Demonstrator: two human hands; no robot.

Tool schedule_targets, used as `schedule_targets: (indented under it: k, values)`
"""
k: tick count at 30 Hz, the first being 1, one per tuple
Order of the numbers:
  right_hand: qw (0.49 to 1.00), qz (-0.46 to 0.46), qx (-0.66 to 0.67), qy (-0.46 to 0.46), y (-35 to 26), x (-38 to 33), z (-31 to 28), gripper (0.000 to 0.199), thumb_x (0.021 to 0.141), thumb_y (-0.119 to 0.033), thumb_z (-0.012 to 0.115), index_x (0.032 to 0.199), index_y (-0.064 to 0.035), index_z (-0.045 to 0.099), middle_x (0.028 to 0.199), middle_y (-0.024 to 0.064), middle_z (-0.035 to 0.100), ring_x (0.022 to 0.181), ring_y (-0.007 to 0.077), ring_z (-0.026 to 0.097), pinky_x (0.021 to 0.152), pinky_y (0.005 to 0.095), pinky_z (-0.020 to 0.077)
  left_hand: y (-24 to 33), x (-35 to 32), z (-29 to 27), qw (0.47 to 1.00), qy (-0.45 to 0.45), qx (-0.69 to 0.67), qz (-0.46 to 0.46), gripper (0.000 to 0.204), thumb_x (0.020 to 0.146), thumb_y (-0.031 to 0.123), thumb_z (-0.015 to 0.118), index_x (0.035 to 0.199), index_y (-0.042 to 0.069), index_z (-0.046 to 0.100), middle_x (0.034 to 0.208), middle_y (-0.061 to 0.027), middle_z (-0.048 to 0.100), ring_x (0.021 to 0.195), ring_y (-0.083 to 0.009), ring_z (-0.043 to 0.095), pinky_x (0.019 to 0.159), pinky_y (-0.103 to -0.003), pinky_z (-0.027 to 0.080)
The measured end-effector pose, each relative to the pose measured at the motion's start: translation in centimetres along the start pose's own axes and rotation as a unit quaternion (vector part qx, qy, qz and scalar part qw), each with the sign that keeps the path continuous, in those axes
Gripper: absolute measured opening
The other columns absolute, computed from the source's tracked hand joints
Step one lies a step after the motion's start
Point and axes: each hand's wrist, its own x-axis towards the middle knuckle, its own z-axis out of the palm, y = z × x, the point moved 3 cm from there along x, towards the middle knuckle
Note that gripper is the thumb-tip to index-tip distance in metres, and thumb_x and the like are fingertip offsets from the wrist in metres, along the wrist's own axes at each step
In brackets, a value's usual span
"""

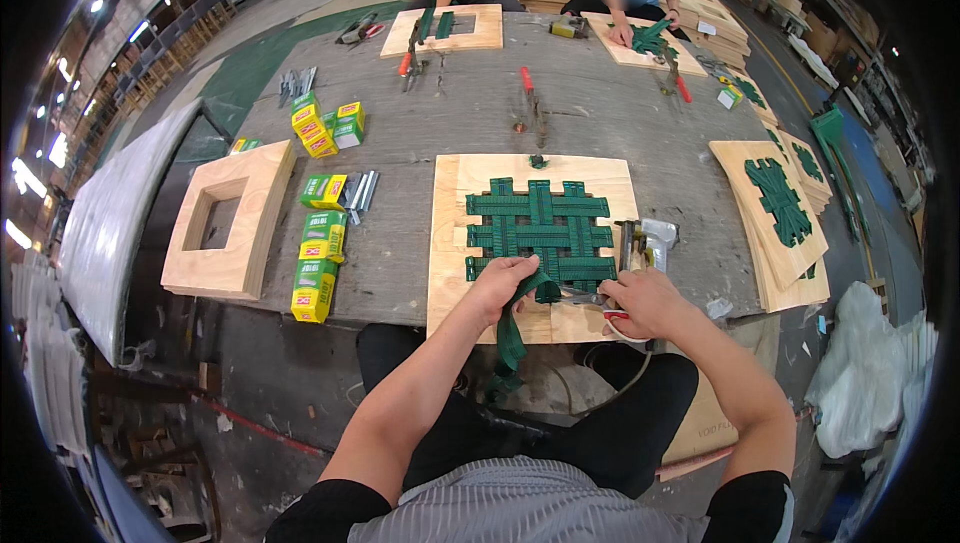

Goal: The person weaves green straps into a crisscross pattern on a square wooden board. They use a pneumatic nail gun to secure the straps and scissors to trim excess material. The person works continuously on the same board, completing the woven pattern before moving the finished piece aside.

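Left hand (497,281) fingers clamped on green strap (515,328), right hand (640,303) gripping scissors (590,297), grey worktable (590,113), workshop floor.

A grey wooden table (590,108) fills the frame's centre, bearing plywood frames (222,218), green-and-yellow boxes (318,261) at left, red-handled tools (527,83).

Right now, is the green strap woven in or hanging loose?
Partly loose: the green strap dangles off the wooden frame from the left hand.
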Motion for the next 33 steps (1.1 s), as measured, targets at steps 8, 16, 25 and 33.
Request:
schedule_targets:
  k: [8, 16, 25, 33]
  values:
    - [0.998, -0.052, -0.020, -0.007, 0.3, 1.9, 0.8, 0.040, 0.085, -0.042, 0.076, 0.111, -0.0153, 0.062, 0.091, 0.0088, 0.066, 0.088, 0.0315, 0.070, 0.072, 0.0477, 0.0540, 0.9, -1.6, 1.5, 0.999, -0.009, 0.039, 0.005, 0.032, 0.104, 0.035, 0.063, 0.100, 0.004, 0.068, 0.075, -0.0030, 0.064, 0.054, -0.0106, 0.054, 0.046, -0.027, 0.045]
    - [0.997, -0.076, -0.011, -0.029, 1.0, 2.0, 1.4, 0.037, 0.085, -0.038, 0.075, 0.111, -0.0155, 0.062, 0.089, 0.0081, 0.065, 0.086, 0.0316, 0.070, 0.069, 0.0482, 0.0548, 1.0, -2.6, 1.6, 0.999, 0.001, 0.039, 0.013, 0.031, 0.105, 0.034, 0.062, 0.100, 0.005, 0.068, 0.076, -0.0017, 0.064, 0.057, -0.0108, 0.055, 0.049, -0.028, 0.045]
    - [0.996, -0.091, 0.023, 0.008, -0.9, 3.0, 1.6, 0.034, 0.085, -0.037, 0.076, 0.109, -0.0160, 0.063, 0.088, 0.0084, 0.065, 0.087, 0.0323, 0.070, 0.071, 0.0472, 0.0550, 1.5, -3.5, 2.0, 0.999, 0.003, 0.004, 0.040, 0.028, 0.105, 0.033, 0.062, 0.100, 0.006, 0.069, 0.076, -0.0019, 0.065, 0.058, -0.0111, 0.058, 0.051, -0.028, 0.049]
    - [0.868, 0.296, 0.181, 0.356, 3.6, -2.9, 2.6, 0.037, 0.088, -0.029, 0.077, 0.120, -0.0151, 0.066, 0.107, 0.0137, 0.072, 0.097, 0.0359, 0.071, 0.082, 0.0458, 0.0565, 2.1, -11.7, -3.7, 0.967, 0.107, -0.106, 0.205, 0.020, 0.105, 0.024, 0.062, 0.103, 0.005, 0.067, 0.087, -0.0021, 0.069, 0.073, -0.0111, 0.067, 0.065, -0.030, 0.059]
